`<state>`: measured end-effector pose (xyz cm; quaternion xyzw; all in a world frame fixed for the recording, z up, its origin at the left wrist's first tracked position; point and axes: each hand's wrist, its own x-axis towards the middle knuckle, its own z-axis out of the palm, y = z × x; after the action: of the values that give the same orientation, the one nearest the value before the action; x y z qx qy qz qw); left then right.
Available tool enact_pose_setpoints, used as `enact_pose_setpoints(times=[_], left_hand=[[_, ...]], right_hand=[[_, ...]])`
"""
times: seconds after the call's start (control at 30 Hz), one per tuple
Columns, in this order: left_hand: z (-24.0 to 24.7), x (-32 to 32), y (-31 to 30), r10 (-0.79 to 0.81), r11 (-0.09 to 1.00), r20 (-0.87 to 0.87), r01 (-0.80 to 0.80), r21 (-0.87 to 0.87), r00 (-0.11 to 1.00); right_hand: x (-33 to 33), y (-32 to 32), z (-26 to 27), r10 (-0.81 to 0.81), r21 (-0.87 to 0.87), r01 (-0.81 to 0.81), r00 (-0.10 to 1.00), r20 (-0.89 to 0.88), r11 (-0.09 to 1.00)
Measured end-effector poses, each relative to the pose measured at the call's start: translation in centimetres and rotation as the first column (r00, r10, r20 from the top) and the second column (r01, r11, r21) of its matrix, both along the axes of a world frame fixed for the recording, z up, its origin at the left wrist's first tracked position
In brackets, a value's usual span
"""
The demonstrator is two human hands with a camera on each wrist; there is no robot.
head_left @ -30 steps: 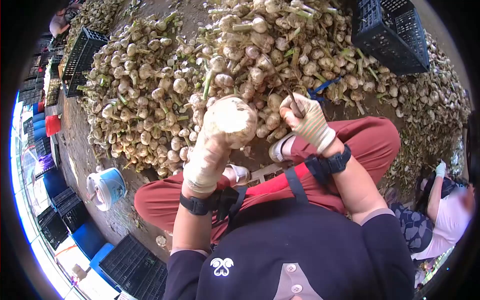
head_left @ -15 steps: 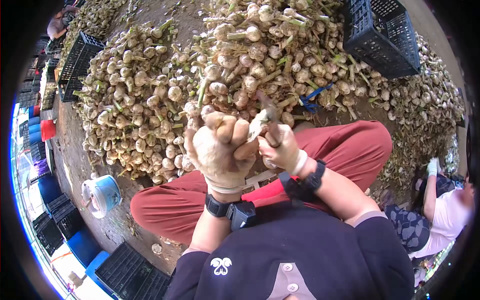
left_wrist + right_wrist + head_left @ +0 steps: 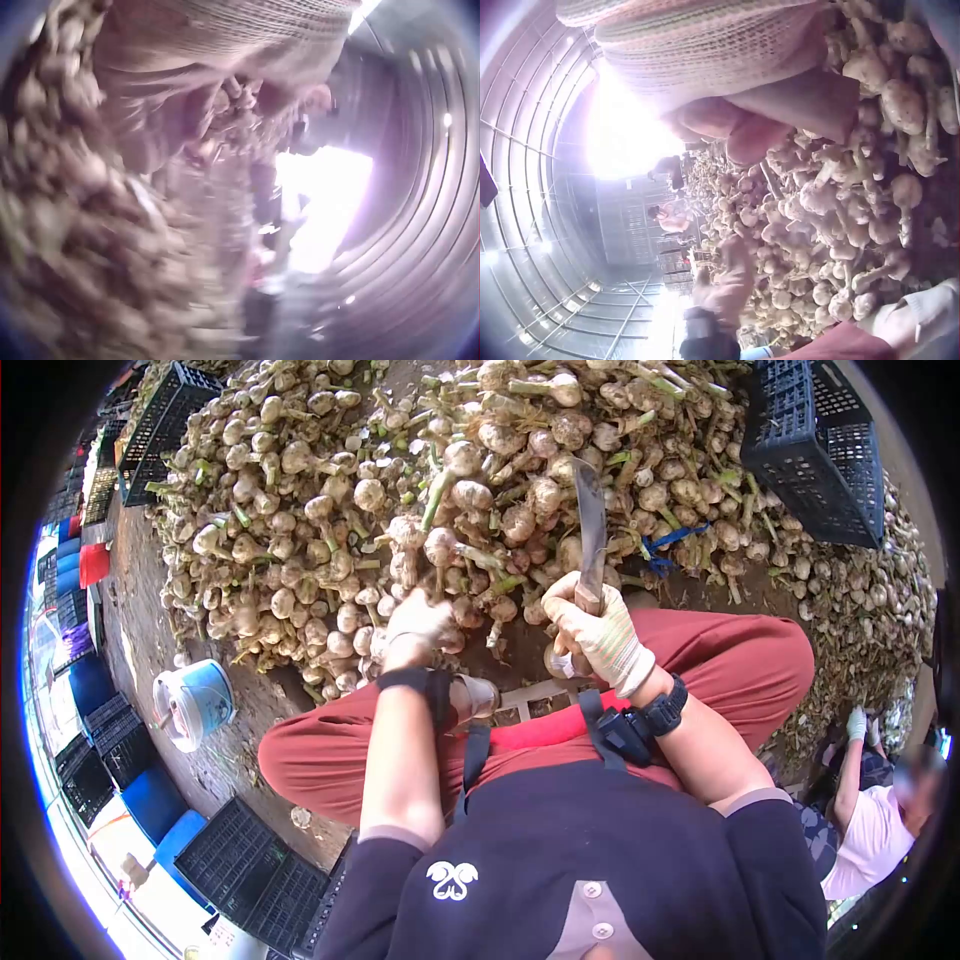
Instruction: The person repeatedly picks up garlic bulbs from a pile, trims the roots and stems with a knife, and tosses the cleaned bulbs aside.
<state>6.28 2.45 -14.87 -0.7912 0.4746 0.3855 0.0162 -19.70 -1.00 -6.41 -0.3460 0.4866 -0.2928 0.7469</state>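
A knife [image 3: 592,525] with a dark, slightly curved blade points up and away from the body. My gloved right hand [image 3: 600,628] grips its handle, held above the right shin. My gloved left hand [image 3: 420,625], blurred, is low at the near edge of a heap of garlic bulbs [image 3: 285,550]. Its fingers reach down toward the bulbs in the left wrist view, loosely spread from the thumb, with no bulb plainly held. Bulbs with long stalks, such as one garlic bulb [image 3: 440,547], lie just beyond that hand.
Black plastic crates [image 3: 820,460] stand at the far right and far left of the heaps. A white and blue bucket [image 3: 195,705] sits on the ground at left. Blue twine [image 3: 670,545] lies on the garlic. Another person [image 3: 875,820] sits at right.
The hands, together around a garlic bulb half a second ago, have separated. My left hand has dropped forward to the heap without that bulb; my right hand has drawn right, its blade raised.
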Motion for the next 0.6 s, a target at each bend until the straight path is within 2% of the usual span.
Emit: enact_pose_setpoints(times=[0.03, 0.1, 0.13, 0.17, 0.2, 0.23, 0.27, 0.3, 0.33, 0.37, 0.43, 0.47, 0.5, 0.57, 0.6], left_hand=[[-1.7, -1.7, 0.5, -0.163, 0.957, 0.234, 0.097, 0.273, 0.958], [-10.9, 0.3, 3.9, -0.389, 0.853, 0.111, 0.312, 0.418, 0.915], [-9.8, 0.2, 3.8, -0.368, 0.835, 0.004, 0.328, 0.442, 0.930], [-8.9, 0.3, 3.3, -0.374, 0.832, 0.002, 0.335, 0.443, 0.927], [-4.2, -0.2, 1.7, -0.343, 0.845, 0.028, 0.295, 0.446, 0.939], [-1.6, -0.5, 0.9, -0.308, 0.858, 0.057, 0.252, 0.447, 0.950], [-3.1, 1.2, 0.5, -0.313, 0.834, -0.056, 0.302, 0.461, 0.948], [0.4, 1.7, -0.2, -0.070, 0.925, -0.402, 0.210, 0.316, 0.913], [5.1, 1.2, -0.4, 0.219, 0.954, -0.555, -0.058, 0.293, 0.802], [5.1, 2.2, 0.3, 0.130, 0.991, -0.649, -0.108, 0.074, 0.750], [9.5, 1.7, 0.9, 0.309, 0.898, -0.830, -0.430, 0.094, 0.464], [9.4, 2.7, 1.4, 0.303, 0.884, -0.943, -0.411, 0.223, 0.139], [10.7, 2.1, 1.2, 0.211, 0.878, -0.975, -0.450, 0.160, 0.065], [11.2, 2.5, 2.0, 0.146, 0.849, -0.989, -0.517, 0.111, 0.027], [11.4, 2.5, 1.9, 0.068, 0.875, -0.995, -0.474, 0.096, -0.075]], right_hand=[[0.1, 0.0, 0.0, 0.001, 0.010, -0.001, 1.000, -0.004, 1.000], [0.1, -0.4, 0.5, 0.027, 0.000, -0.027, 0.997, -0.066, 1.000], [0.0, -0.6, 0.5, 0.020, -0.001, -0.020, 0.997, -0.069, 1.000], [0.0, -0.8, 0.4, 0.006, -0.005, -0.007, 0.999, -0.054, 1.000], [-0.1, -0.7, 0.3, -0.007, -0.004, 0.007, 0.999, -0.038, 1.000], [-0.2, -0.7, 0.2, -0.013, 0.001, 0.013, 0.999, -0.036, 1.000], [-0.3, -0.8, 0.2, -0.018, -0.020, 0.017, 1.000, -0.023, 1.000], [-0.4, -0.9, 0.2, -0.020, -0.044, 0.020, 1.000, -0.007, 0.999], [-0.4, -1.0, 0.6, -0.032, -0.026, 0.033, 0.999, 0.012, 0.999], [-0.4, -1.1, 0.7, -0.029, -0.036, 0.030, 0.999, 0.024, 0.999], [-0.6, -1.0, 1.1, -0.021, -0.052, 0.022, 1.000, 0.020, 0.998], [-0.6, -0.9, 1.2, -0.017, -0.052, 0.016, 1.000, -0.007, 0.999], [-0.6, -0.8, 1.3, -0.016, -0.044, 0.016, 1.000, -0.004, 0.999], [-0.7, -0.5, 1.5, 0.006, -0.053, -0.008, 1.000, -0.031, 0.999], [-0.8, -0.4, 1.6, 0.005, -0.055, -0.006, 1.000, -0.025, 0.998]])
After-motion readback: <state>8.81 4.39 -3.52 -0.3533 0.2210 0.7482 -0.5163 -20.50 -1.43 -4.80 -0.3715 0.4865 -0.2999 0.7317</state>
